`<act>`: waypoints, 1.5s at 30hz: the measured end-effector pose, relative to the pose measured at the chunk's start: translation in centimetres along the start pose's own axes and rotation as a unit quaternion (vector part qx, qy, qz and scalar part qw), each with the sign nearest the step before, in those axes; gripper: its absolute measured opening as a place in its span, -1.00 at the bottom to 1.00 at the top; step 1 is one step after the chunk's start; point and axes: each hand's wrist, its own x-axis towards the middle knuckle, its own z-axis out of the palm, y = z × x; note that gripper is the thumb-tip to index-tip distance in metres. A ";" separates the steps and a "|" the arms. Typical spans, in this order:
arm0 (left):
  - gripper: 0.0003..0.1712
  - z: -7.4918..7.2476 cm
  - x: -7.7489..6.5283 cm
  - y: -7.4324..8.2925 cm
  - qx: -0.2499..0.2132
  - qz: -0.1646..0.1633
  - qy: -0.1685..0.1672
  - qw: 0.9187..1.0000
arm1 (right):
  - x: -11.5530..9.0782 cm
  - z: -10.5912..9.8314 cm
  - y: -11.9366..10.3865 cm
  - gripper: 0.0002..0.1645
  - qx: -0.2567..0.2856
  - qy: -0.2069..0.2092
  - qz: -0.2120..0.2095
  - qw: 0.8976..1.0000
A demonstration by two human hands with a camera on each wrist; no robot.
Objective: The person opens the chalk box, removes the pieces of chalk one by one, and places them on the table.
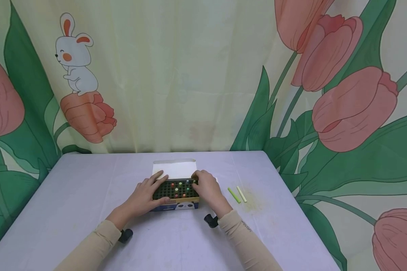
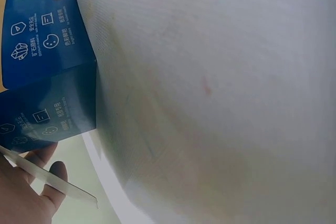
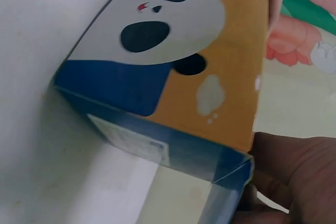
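Observation:
A chalk box [image 1: 186, 205] with a panda on its front stands mid-table, its white lid flap [image 1: 174, 169] raised at the back. Inside is a dark perforated holder [image 1: 166, 188] with several coloured chalk sticks upright in its holes. My left hand [image 1: 140, 195] grips the box's left end, thumb along the front and fingers spread toward the flap. At the back right corner of the holder my right hand [image 1: 208, 188] curls its fingers, pinching a small green chalk stick [image 1: 194, 181] mostly hidden by the fingertips. The left wrist view shows the box's blue side [image 2: 42, 30].
To the right of the box lie a green chalk stick [image 1: 234, 195] and a pale yellow one [image 1: 241, 194], near a faint yellowish stain. A white cloth [image 1: 88, 180] covers the table. Behind it hangs a curtain [image 1: 183, 94] printed with tulips and a rabbit.

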 end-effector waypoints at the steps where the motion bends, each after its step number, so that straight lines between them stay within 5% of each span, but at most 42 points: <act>1: 0.00 -0.1 0.0 0.0 -0.002 -0.001 0.000 1.000 | 0.1 0.1 0.1 -0.73 -0.002 0.005 -0.003 1.000; 20: 0.00 -0.4 0.1 -0.1 -0.001 0.004 -0.001 1.000 | 0.7 1.3 0.9 -0.78 -0.044 0.045 -0.033 0.997; 45: -0.03 -0.1 -0.1 0.2 -0.008 -0.004 0.003 1.000 | 0.9 1.0 1.2 -0.78 -0.049 0.032 -0.020 0.998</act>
